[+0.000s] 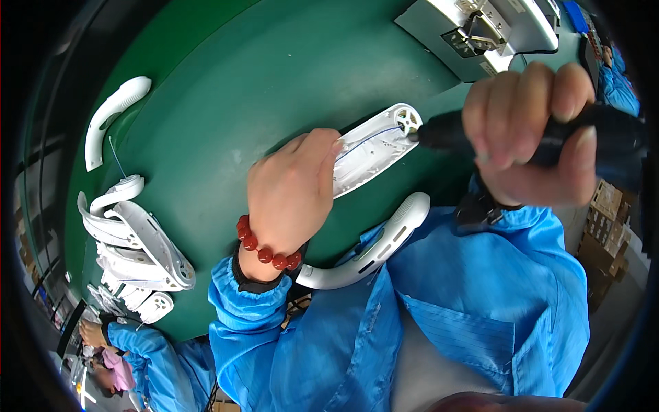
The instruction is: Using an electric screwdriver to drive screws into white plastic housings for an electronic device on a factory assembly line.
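Note:
A long white plastic shell (374,165) lies open side up on the green table, with a thin blue wire (364,143) running along its inside. My left hand (292,182) is closed on the shell's near-left end, holding it at a slant. In my right hand (525,130) is a black electric screwdriver (443,132), gripped with the fingers wrapped around its body. Its tip points left at the round spoked end (408,120) of the shell; whether it touches a screw cannot be made out. A curved white handle piece (367,264) lies at the table's near edge, against my blue jacket.
At the left is a heap of white shells (141,240), with another curved white piece (113,117) beyond it. A grey-and-white machine (473,38) stands at the far right. A co-worker's blue sleeve (141,340) shows at lower left, cardboard boxes (607,213) at right.

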The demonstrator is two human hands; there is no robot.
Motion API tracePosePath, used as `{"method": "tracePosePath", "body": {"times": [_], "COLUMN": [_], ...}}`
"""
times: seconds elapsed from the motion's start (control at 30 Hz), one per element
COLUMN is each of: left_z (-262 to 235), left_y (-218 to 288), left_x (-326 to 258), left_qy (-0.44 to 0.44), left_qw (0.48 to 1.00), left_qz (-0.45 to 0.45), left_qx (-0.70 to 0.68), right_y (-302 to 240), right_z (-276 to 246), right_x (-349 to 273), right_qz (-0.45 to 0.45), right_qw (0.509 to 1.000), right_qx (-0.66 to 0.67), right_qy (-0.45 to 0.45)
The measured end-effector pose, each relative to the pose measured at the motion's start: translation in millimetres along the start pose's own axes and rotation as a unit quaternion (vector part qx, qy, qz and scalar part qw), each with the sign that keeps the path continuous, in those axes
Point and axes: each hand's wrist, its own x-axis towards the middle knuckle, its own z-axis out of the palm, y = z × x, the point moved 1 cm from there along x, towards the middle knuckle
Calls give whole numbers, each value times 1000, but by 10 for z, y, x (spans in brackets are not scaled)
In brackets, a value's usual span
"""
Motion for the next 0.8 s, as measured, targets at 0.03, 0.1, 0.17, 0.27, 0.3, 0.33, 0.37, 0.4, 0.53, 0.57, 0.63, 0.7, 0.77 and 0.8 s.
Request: {"method": "tracePosePath", "body": {"times": [0.03,0.1,0.17,0.27,0.3,0.33,0.37,0.4,0.53,0.57,0.63,0.7,0.77,0.8], "left_z": [2,2,6,16,19,19,19,19,18,18,11,2,-1,7], "left_y": [-3,-10,-20,-32,-32,-30,-27,-28,-24,-23,-19,-6,20,17], "left_x": [0,-6,-17,-20,-14,-8,-3,-7,-14,-16,-13,-8,-5,5], "left_qy": [1,4,11,15,14,13,12,12,16,16,10,7,6,19], "left_qw": [1000,1000,1000,1000,1000,1000,1000,1000,1000,1000,1000,1000,1000,1000], "left_qz": [2,4,4,11,11,10,10,9,6,6,3,2,5,17], "left_qx": [1,2,2,1,1,1,1,0,-5,-7,0,5,9,16], "right_y": [29,95,145,177,185,193,202,217,246,250,248,254,245,250], "right_z": [78,110,132,123,124,123,123,125,157,173,233,267,287,287], "right_x": [-26,-31,-46,-41,-45,-49,-51,-54,-78,-85,-83,-75,-76,-71], "right_qz": [3,11,17,16,13,12,11,12,24,28,34,43,50,53], "right_qw": [1000,1000,1000,1000,1000,999,999,999,999,999,998,997,997,997], "right_qx": [3,4,-5,-17,-21,-26,-30,-34,-38,-39,-48,-47,-40,-36], "right_qy": [2,2,1,-15,-15,-14,-12,-10,10,18,35,46,45,44]}}
